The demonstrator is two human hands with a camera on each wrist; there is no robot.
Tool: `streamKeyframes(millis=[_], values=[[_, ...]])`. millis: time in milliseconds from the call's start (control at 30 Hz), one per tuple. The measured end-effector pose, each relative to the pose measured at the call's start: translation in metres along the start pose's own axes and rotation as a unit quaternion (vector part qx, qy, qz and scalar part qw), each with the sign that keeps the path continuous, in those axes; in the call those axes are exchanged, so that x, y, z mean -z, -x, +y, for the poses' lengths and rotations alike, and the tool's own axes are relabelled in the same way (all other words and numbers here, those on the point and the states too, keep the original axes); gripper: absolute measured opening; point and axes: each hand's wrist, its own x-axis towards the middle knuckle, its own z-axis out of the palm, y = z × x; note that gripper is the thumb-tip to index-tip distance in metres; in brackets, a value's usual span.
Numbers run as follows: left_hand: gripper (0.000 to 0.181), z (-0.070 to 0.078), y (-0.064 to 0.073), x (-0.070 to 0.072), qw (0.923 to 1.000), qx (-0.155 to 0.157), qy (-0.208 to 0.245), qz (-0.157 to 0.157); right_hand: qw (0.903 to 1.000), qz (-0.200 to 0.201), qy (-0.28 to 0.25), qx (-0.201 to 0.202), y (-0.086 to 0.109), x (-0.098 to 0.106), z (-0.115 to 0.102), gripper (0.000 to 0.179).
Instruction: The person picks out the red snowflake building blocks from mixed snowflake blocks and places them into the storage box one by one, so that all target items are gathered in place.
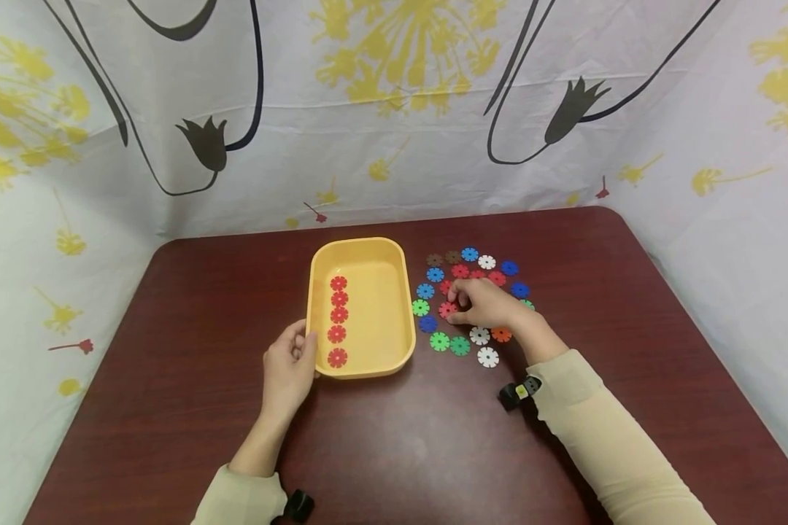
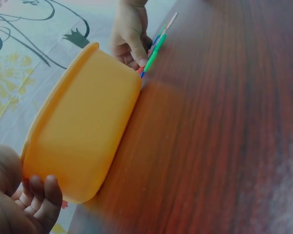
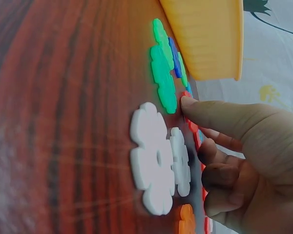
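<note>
A yellow plastic tray (image 1: pixel 374 357) stands on the table, with a column of several red flower-shaped discs (image 1: pixel 338 314) along the left of its floor. My left hand (image 1: pixel 290 368) grips the tray's near left corner, thumb at the rim and curled fingers against the outer wall. To the right of the tray, my right hand (image 1: pixel 489 302) reaches over a spread of colored discs. Its thumb and index finger pinch a red disc (image 1: pixel 447 310) at opposite edges, low over the table. In the right wrist view the thumb tip meets a red disc (image 3: pixel 187 95), and the other fingers are curled.
Around the right hand lie green (image 1: pixel 460 345), white (image 1: pixel 488 356), blue (image 1: pixel 520 289), brown (image 1: pixel 435 259) and orange discs (image 1: pixel 501 334), flat on the dark red wooden table (image 1: pixel 190 350). A patterned cloth (image 1: pixel 394 160) hangs behind the table and at both sides.
</note>
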Motion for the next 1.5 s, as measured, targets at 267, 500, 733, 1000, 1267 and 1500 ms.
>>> streamKeyframes(millis=[267, 500, 733, 1000, 1267, 1500], values=[[0.032, 0.0005, -0.0002, -0.0004, 1.0, -0.001, -0.007, 0.002, 0.9997, 0.013, -0.002, 0.02, -0.0016, -0.0037, 0.0009, 0.024], [0.032, 0.001, -0.0003, -0.0005, 1.0, 0.002, -0.007, 0.001, 0.9993, 0.013, 0.011, 0.035, -0.0063, -0.0081, -0.0004, 0.02], [0.032, 0.002, -0.0002, -0.0008, 1.0, 0.003, -0.006, 0.001, 0.9996, -0.019, 0.012, 0.016, -0.0044, -0.0017, -0.0033, 0.02], [0.032, 0.0008, -0.0006, -0.0002, 0.9999, -0.001, -0.012, 0.001, 0.9998, -0.004, 0.014, 0.016, -0.0038, -0.0042, -0.0016, 0.024], [0.032, 0.0002, -0.001, -0.0002, 1.0, 0.004, -0.008, -0.002, 0.9999, -0.008, 0.001, 0.006, -0.004, -0.0045, -0.0011, 0.028], [0.032, 0.0004, -0.0016, -0.0002, 1.0, 0.003, -0.008, -0.003, 0.9998, 0.016, -0.012, -0.005, -0.0011, -0.0048, 0.0019, 0.031]])
